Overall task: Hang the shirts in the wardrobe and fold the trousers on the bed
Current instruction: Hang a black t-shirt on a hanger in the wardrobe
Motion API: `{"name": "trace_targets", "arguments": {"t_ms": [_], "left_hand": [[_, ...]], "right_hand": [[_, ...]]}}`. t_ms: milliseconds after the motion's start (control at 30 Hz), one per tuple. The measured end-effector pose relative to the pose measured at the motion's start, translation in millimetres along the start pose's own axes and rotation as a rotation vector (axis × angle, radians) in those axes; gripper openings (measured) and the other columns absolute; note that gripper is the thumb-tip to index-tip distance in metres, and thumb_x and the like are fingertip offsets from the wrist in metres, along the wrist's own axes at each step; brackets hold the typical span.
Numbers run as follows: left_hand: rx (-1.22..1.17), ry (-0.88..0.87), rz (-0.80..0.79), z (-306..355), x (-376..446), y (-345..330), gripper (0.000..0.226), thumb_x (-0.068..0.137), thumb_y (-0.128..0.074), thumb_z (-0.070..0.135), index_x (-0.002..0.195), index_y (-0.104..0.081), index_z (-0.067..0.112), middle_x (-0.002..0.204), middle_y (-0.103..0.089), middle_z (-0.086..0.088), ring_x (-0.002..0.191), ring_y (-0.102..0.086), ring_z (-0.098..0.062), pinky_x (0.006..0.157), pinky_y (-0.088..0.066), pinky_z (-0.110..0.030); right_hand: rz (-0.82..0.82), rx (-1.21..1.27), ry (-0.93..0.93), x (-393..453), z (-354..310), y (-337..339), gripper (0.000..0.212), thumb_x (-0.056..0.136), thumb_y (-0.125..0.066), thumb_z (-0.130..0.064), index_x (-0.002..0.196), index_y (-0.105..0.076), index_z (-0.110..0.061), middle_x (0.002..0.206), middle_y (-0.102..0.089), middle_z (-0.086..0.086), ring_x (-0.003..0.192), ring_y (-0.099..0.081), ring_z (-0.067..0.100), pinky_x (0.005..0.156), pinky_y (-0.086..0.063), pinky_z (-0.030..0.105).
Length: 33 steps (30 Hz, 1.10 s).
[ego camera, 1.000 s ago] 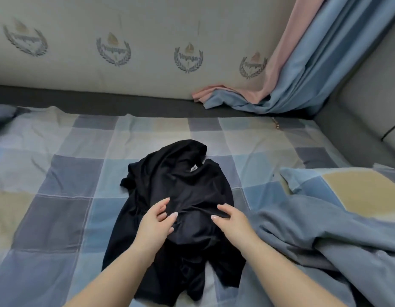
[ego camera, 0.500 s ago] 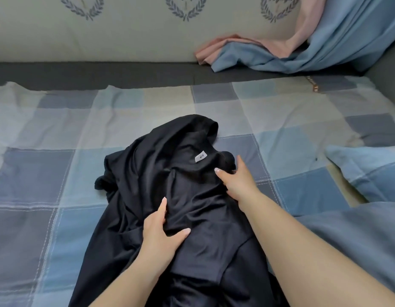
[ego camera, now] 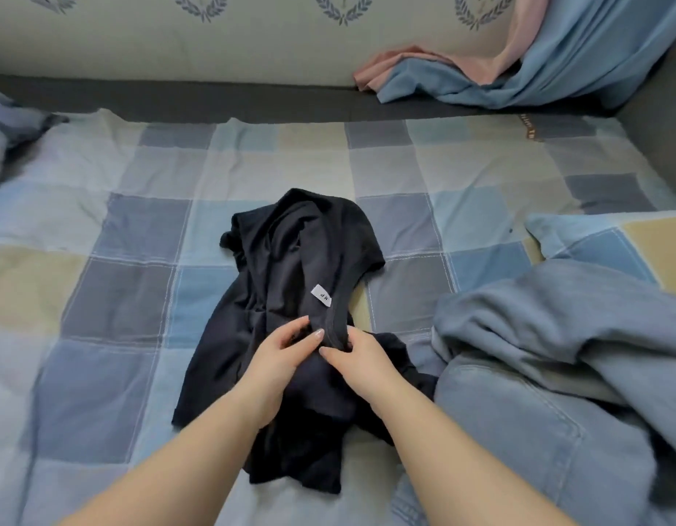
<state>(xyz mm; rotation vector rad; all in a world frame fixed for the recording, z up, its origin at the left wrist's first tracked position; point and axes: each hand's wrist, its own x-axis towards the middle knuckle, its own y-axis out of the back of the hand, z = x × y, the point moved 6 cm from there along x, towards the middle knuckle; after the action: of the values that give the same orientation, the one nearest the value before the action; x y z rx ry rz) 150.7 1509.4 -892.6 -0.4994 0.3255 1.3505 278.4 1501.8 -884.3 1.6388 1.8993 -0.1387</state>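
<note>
Hands meet at the neckline of the black shirt [ego camera: 291, 298], which lies crumpled in the middle of the checked bed [ego camera: 139, 229]. The left hand [ego camera: 279, 354] and the right hand [ego camera: 361, 364] both pinch the ribbed collar just below the white label [ego camera: 321, 295], fingers curled round the fabric and nearly touching each other. Denim trousers [ego camera: 518, 430] lie heaped at the right, their edge touching the shirt's lower hem. A pillow [ego camera: 613, 237] sits beyond them, and a blue curtain [ego camera: 556, 58] drapes onto the far ledge.

Risks, judged from this layout, come mostly from the tangle. With both grips so close together, lifting would probably let the shirt hang in a narrow bunch, sleeves twisted inside, making a hanger hard to feed through. The hem beside the denim could drag the trousers along or snag under them. No hanger or wardrobe shows, so the shirt may have to be carried some way, and a loose pinch on thin collar ribbing could slip.
</note>
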Motion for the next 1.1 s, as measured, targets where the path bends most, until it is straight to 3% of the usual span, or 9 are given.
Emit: {"name": "trace_targets", "arguments": {"t_ms": [133,200,367,433,500,667,733,900,1100], "left_hand": [[0.013,-0.053,0.288,16.5,-102.6,21.7,0.014,0.084,-0.071,0.03,0.097,-0.071,0.034,0.1,-0.073,0.013,0.096,-0.067,-0.001,0.078,-0.051,-0.016],[0.131,-0.069,0.269,33.3,-142.5,25.0,0.017,0.081,-0.072,0.039,0.098,-0.072,0.035,0.102,-0.072,0.005,0.098,-0.066,-0.006,0.086,-0.052,-0.024],[0.109,-0.201,0.306,89.1,-242.7,69.6,0.014,0.086,-0.07,0.027,0.098,-0.07,0.019,0.094,-0.074,-0.005,0.09,-0.069,-0.016,0.078,-0.052,-0.03],[0.087,-0.284,0.338,106.8,-277.8,89.9,0.021,0.082,-0.073,0.028,0.095,-0.068,0.011,0.082,-0.073,-0.004,0.075,-0.067,-0.015,0.063,-0.05,-0.024],[0.052,-0.352,0.371,120.7,-313.9,108.0,0.03,0.08,-0.073,0.031,0.094,-0.066,0.006,0.077,-0.071,-0.006,0.068,-0.066,-0.016,0.055,-0.05,-0.022],[-0.025,-0.449,0.418,140.2,-424.3,165.2,0.025,0.088,-0.058,0.032,0.098,-0.063,0.01,0.091,-0.067,-0.022,0.084,-0.066,-0.032,0.071,-0.053,-0.044],[-0.023,-0.471,0.393,151.0,-470.5,183.4,0.014,0.097,-0.052,0.02,0.097,-0.061,0.011,0.091,-0.065,-0.024,0.083,-0.064,-0.033,0.079,-0.05,-0.052],[-0.061,-0.486,0.346,205.2,-602.3,222.3,0.021,0.09,-0.048,0.021,0.101,-0.064,0.013,0.074,-0.065,-0.004,0.07,-0.061,-0.017,0.068,-0.049,-0.032],[-0.009,-0.494,0.374,297.0,-741.2,241.4,0.029,0.078,-0.047,0.031,0.081,-0.068,0.012,0.079,-0.066,-0.006,0.073,-0.063,-0.014,0.062,-0.053,-0.023]], "right_hand": [[-0.097,-0.121,0.125,-78.6,-40.0,-34.8,0.023,0.086,-0.063,-0.027,0.106,-0.062,-0.015,0.107,-0.065,-0.001,0.1,-0.06,0.015,0.091,-0.048,0.033],[-0.101,-0.117,0.198,-110.9,-63.5,-47.5,0.003,0.087,-0.059,-0.018,0.087,-0.056,-0.019,0.097,-0.055,-0.005,0.088,-0.058,0.011,0.078,-0.046,0.022],[-0.242,0.041,0.342,-196.3,-143.7,-106.9,0.056,0.085,-0.046,0.003,0.136,-0.05,-0.021,0.102,-0.053,-0.009,0.079,-0.056,0.001,0.079,-0.048,0.014],[-0.316,0.138,0.384,-223.3,-170.5,-128.8,0.059,0.082,-0.042,0.004,0.129,-0.054,-0.031,0.083,-0.06,-0.01,0.062,-0.054,0.0,0.062,-0.045,0.011],[-0.36,0.163,0.434,-251.7,-192.8,-148.6,0.057,0.084,-0.039,0.002,0.12,-0.057,-0.039,0.086,-0.066,-0.008,0.056,-0.054,0.003,0.055,-0.041,0.01],[-0.449,0.144,0.48,-359.2,-242.4,-205.8,0.05,0.094,-0.042,-0.009,0.111,-0.046,-0.055,0.104,-0.069,-0.014,0.052,-0.059,0.007,0.048,-0.042,0.018],[-0.413,0.122,0.505,-405.4,-263.4,-222.9,0.048,0.094,-0.043,-0.012,0.109,-0.048,-0.057,0.1,-0.071,-0.01,0.05,-0.059,0.008,0.047,-0.042,0.019],[-0.223,0.12,0.601,-519.0,-334.0,-268.0,0.037,0.097,-0.042,-0.01,0.105,-0.057,-0.044,0.075,-0.071,-0.007,0.041,-0.049,0.005,0.048,-0.042,0.017],[0.108,0.003,0.867,-629.9,-422.3,-283.9,0.024,0.092,-0.057,-0.015,0.109,-0.066,-0.03,0.098,-0.052,-0.016,0.088,-0.054,0.001,0.077,-0.043,0.012]]}}
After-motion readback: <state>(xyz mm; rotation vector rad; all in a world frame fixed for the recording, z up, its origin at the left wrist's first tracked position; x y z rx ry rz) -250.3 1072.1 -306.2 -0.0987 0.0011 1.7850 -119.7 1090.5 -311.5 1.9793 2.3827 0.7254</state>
